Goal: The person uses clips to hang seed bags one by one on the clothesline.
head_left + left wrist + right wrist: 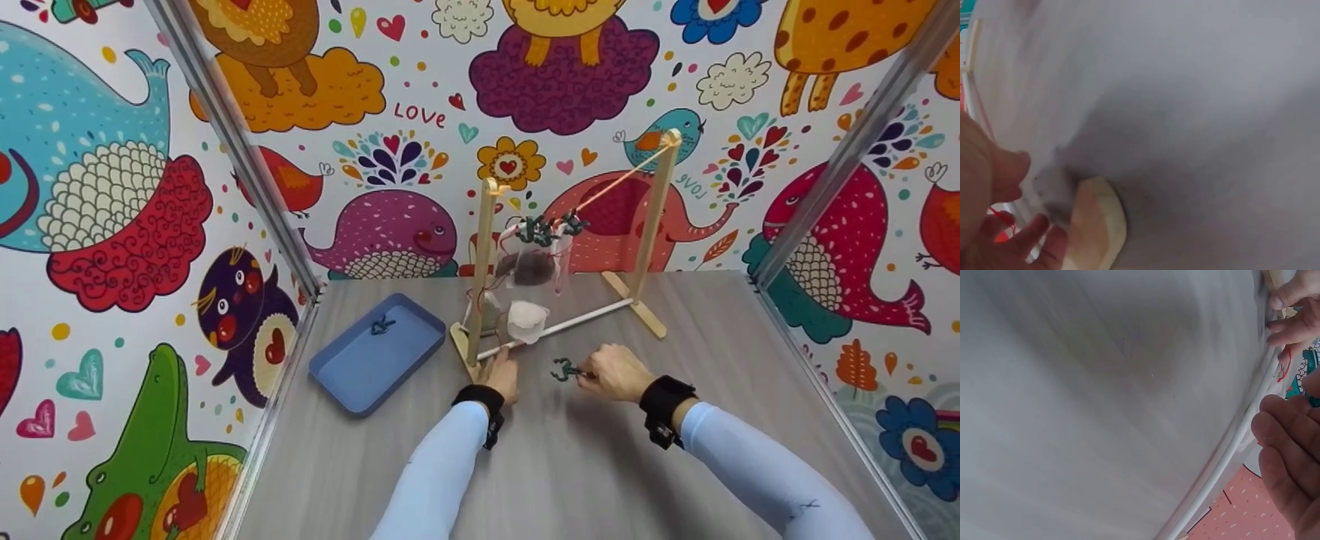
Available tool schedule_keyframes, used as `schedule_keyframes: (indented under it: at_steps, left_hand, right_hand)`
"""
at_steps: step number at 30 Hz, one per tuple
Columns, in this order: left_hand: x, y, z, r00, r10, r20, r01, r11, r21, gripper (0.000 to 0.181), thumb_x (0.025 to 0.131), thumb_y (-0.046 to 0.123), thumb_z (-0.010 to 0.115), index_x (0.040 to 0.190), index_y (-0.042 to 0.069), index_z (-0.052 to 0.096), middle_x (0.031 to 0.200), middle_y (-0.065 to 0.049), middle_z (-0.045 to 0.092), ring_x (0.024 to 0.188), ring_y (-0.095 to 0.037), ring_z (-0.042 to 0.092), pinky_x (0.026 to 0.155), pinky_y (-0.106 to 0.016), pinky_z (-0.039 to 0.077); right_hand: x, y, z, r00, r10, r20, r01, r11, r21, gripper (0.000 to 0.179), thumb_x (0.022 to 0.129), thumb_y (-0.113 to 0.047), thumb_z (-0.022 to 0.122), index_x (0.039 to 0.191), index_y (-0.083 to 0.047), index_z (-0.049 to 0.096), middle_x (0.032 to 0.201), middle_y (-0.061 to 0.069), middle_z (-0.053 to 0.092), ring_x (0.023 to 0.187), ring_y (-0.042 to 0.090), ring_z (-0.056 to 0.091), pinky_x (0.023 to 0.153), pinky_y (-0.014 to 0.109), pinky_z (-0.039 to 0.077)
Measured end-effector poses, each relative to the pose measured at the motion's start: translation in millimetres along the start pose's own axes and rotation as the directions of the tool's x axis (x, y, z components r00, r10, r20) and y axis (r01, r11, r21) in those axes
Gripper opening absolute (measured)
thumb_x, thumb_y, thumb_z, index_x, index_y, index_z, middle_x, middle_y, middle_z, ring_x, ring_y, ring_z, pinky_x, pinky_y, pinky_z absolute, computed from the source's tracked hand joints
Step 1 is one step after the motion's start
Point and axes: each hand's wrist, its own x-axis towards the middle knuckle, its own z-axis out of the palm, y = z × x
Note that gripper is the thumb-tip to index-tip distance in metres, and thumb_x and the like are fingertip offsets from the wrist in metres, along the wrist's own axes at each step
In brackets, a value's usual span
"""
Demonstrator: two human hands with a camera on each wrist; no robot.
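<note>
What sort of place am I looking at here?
Probably a small demonstration or recording booth: cartoon-printed walls meet upright metal posts around a wood-grain tabletop, and the person wears black wrist straps with small devices attached.

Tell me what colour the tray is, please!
The tray is blue; the head view shows it best.

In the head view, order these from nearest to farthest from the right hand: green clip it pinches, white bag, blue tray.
1. Green clip: pinched by the right hand, on its left.
2. White bag: ahead and left, by the white rod.
3. Blue tray: farther left, past the left hand.
</note>
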Motion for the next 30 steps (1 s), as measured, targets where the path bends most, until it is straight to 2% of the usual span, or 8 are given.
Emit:
schedule_keyframes:
  at_steps: [3, 7, 13, 15, 17, 22, 25, 30]
  left_hand:
    - [-11.7, 6.7, -20.7, 0.988, 0.020, -0.153, -0.014, 0.999, 0.037, 0.021, 0.089, 0.014, 0.083, 0.107, 0.003, 0.081, 0.126, -0.012, 0.080, 0.113, -0.034, 0.079, 0.100, -0.042, 0.065]
    - [-22.6, 20.9, -58.9, 0.929, 0.048, -0.366, -0.072, 0.996, -0.052, 0.013, 0.096, 0.012, 0.076, 0.087, 0.005, 0.081, 0.087, -0.011, 0.082, 0.082, -0.028, 0.080, 0.071, -0.040, 0.065]
    - [-44.8, 43.5, -108.1, 0.828, 0.054, -0.558, -0.249, 0.927, -0.280, 0.005, 0.096, 0.002, 0.081, 0.092, 0.002, 0.083, 0.083, -0.011, 0.083, 0.073, -0.024, 0.079, 0.066, -0.035, 0.064]
    - [-38.6, 37.6, -100.4, 0.807, 0.046, -0.588, -0.276, 0.911, -0.308, 0.008, 0.096, 0.007, 0.081, 0.103, 0.002, 0.083, 0.084, -0.008, 0.082, 0.074, -0.020, 0.077, 0.069, -0.033, 0.063]
    - [-35.7, 31.7, -92.2, 0.824, 0.028, -0.566, -0.245, 0.918, -0.312, 0.025, 0.093, 0.012, 0.085, 0.115, 0.001, 0.080, 0.087, -0.008, 0.082, 0.077, -0.021, 0.077, 0.071, -0.036, 0.063]
    - [-21.1, 8.8, -51.9, 0.922, -0.009, -0.387, -0.047, 0.990, -0.136, 0.043, 0.084, 0.020, 0.093, 0.123, 0.008, 0.079, 0.101, -0.012, 0.085, 0.091, -0.032, 0.081, 0.079, -0.053, 0.067]
    - [-16.8, -3.4, -29.0, 0.924, -0.016, -0.383, 0.012, 1.000, -0.011, 0.013, 0.087, 0.013, 0.085, 0.100, 0.012, 0.085, 0.095, -0.011, 0.085, 0.086, -0.034, 0.081, 0.075, -0.057, 0.066]
    - [-40.6, 4.0, -50.7, 0.910, -0.030, -0.413, 0.048, 0.998, 0.034, 0.019, 0.097, 0.015, 0.077, 0.080, 0.010, 0.083, 0.083, -0.012, 0.083, 0.075, -0.033, 0.080, 0.068, -0.052, 0.066]
  right_hand:
    - [0.8, 0.3, 1.8, 1.000, 0.001, -0.003, -0.001, 1.000, 0.003, 0.032, 0.090, -0.008, 0.079, 0.068, -0.015, 0.057, 0.066, -0.015, 0.041, 0.058, -0.003, 0.032, 0.055, 0.015, 0.021]
    - [2.1, 1.0, 3.8, 1.000, -0.001, 0.006, 0.001, 1.000, 0.013, 0.034, 0.090, -0.009, 0.079, 0.067, -0.016, 0.054, 0.067, -0.015, 0.040, 0.058, -0.003, 0.030, 0.055, 0.016, 0.020]
    - [5.4, -1.3, 5.2, 0.999, -0.008, 0.048, 0.008, 1.000, 0.003, 0.032, 0.090, -0.012, 0.080, 0.067, -0.016, 0.057, 0.063, -0.013, 0.047, 0.058, -0.003, 0.032, 0.054, 0.016, 0.023]
    - [7.0, -2.3, 4.5, 0.998, -0.010, 0.054, 0.010, 1.000, 0.000, 0.028, 0.090, -0.013, 0.080, 0.069, -0.014, 0.062, 0.063, -0.011, 0.051, 0.058, -0.003, 0.034, 0.054, 0.015, 0.025]
    - [6.9, -2.5, 3.5, 0.998, -0.014, 0.055, 0.014, 1.000, 0.001, 0.024, 0.089, -0.014, 0.081, 0.070, -0.013, 0.066, 0.063, -0.009, 0.056, 0.058, -0.003, 0.036, 0.054, 0.015, 0.028]
    - [4.8, -2.5, 2.1, 1.000, -0.008, 0.027, 0.010, 0.999, -0.046, 0.026, 0.086, -0.017, 0.081, 0.066, -0.015, 0.066, 0.058, -0.009, 0.059, 0.057, -0.004, 0.034, 0.053, 0.016, 0.027]
    - [3.7, -3.1, 2.4, 1.000, -0.005, 0.030, 0.007, 0.999, -0.054, 0.025, 0.085, -0.018, 0.081, 0.065, -0.015, 0.066, 0.057, -0.008, 0.060, 0.056, -0.005, 0.034, 0.052, 0.015, 0.026]
    - [-1.2, -3.1, 3.9, 0.998, 0.002, 0.055, 0.000, 1.000, -0.027, 0.021, 0.085, -0.017, 0.082, 0.068, -0.014, 0.070, 0.059, -0.006, 0.066, 0.057, -0.005, 0.036, 0.052, 0.015, 0.030]
